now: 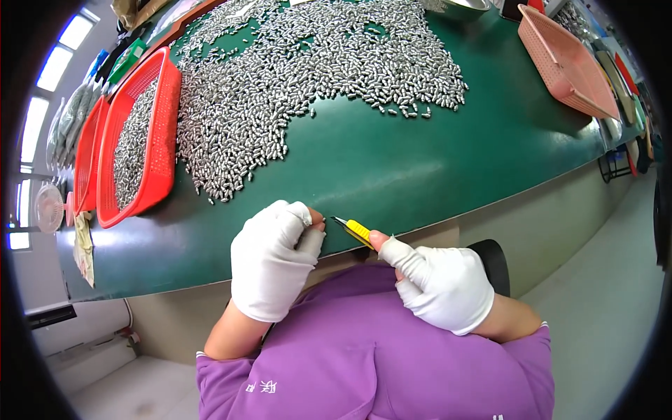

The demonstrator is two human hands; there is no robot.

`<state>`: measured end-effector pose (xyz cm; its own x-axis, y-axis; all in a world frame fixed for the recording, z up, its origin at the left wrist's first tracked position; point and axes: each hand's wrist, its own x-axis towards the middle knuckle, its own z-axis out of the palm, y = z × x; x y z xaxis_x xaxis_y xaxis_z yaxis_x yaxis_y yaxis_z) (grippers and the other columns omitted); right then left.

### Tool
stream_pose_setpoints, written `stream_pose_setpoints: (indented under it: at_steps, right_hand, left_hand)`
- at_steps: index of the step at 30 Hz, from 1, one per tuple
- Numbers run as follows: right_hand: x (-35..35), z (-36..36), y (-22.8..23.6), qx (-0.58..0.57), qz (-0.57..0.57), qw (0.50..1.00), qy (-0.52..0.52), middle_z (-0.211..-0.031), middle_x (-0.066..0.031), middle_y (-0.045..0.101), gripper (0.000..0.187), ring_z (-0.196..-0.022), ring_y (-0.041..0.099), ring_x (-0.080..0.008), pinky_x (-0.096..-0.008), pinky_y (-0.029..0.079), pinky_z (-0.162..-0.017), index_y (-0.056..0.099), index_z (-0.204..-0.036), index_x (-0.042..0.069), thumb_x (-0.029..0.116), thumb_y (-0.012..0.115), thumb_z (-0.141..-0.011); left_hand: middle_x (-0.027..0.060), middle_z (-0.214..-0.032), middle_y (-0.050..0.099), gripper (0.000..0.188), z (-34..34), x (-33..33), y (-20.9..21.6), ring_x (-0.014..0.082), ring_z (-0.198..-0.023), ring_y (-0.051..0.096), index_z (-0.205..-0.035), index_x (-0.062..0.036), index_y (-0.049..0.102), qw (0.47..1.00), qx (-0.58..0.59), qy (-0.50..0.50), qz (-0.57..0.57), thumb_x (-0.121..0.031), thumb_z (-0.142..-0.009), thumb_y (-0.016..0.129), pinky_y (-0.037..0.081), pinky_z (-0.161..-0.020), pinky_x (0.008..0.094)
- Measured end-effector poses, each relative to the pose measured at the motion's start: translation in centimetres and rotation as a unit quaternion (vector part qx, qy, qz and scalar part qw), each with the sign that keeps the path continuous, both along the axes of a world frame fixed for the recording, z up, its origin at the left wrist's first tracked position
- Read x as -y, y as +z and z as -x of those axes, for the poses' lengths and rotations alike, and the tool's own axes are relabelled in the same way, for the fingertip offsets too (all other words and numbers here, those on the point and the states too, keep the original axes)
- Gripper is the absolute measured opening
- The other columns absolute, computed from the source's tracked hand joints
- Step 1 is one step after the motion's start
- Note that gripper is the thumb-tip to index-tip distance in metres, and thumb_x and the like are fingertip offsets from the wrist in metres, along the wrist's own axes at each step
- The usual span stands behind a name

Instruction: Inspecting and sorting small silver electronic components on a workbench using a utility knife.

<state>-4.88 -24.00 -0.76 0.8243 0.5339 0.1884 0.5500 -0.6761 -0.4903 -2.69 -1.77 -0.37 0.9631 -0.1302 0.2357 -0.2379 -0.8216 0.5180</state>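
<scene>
Both my hands wear white gloves with bare thumb and finger tips, and they are close together over the table's near edge. In my right hand (448,287) is a yellow utility knife (359,229), its dark blade tip pointing left toward the other hand. My left hand (273,259) is closed, thumb and fingertip pinched together. What lies between those fingertips, if anything, is too small to make out. Beyond the hands, a large spread of small silvery metal parts (336,63) covers the far part of the green table (364,154).
At the left stands a red plastic basket (168,133) filled with similar metal parts, beside another red basket (87,164). A pink basket (560,63) sits at the far right. A pale cloth (83,248) hangs over the left table edge. Grey bags (70,122) are stacked beyond the baskets.
</scene>
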Motion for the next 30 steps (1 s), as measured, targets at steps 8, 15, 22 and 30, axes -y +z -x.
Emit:
stream_pose_setpoints:
  at_steps: [8,15,22,30]
  right_hand:
    - [-0.6,0.3,-0.8,0.024,0.004,1.0,0.003,-0.053,-0.0002,0.047,0.06,-0.041,0.049,-0.0146,-0.0309,0.042,-0.038,0.055,-0.134,0.013,0.011,0.063,-0.075]
    - [-0.7,0.4,-1.5,0.031,-0.016,0.999,-0.003,-0.052,0.0003,0.044,0.06,-0.041,0.047,-0.0136,-0.0299,0.041,-0.038,0.056,-0.134,0.011,0.01,0.063,-0.074]
    - [-0.4,-0.3,-1.3,0.027,-0.028,0.999,-0.007,-0.051,0.0001,0.045,0.059,-0.041,0.048,-0.0143,-0.0299,0.041,-0.038,0.059,-0.131,0.011,0.009,0.064,-0.072]
    - [-0.8,-0.6,0.6,-0.051,-0.015,0.999,0.004,-0.07,-0.0013,0.066,0.055,-0.05,0.06,-0.0162,-0.0287,0.048,-0.045,0.061,-0.127,0.008,-0.001,0.061,-0.073]
  left_hand:
    - [0.0079,-0.071,0.058,0.011,0.0,-0.1,-0.2,0.0272,-0.066,0.059,-0.079,-0.0087,0.063,0.999,-0.022,0.015,0.032,-0.004,-0.074,0.071,0.047,-0.059,0.0356]
    - [0.0078,-0.072,0.059,0.011,0.0,-0.2,-0.2,0.0273,-0.067,0.06,-0.079,-0.0083,0.063,0.998,-0.033,0.018,0.044,-0.004,-0.074,0.072,0.047,-0.06,0.0354]
    - [0.0078,-0.072,0.059,0.011,-0.1,-0.2,-0.1,0.027,-0.066,0.06,-0.079,-0.0083,0.063,0.998,-0.04,0.015,0.048,-0.004,-0.074,0.072,0.047,-0.059,0.0354]
    - [0.0067,-0.07,0.057,0.012,-0.1,-0.2,-0.2,0.0265,-0.065,0.059,-0.079,-0.0107,0.062,0.999,-0.036,0.014,0.023,-0.006,-0.074,0.072,0.046,-0.058,0.0362]
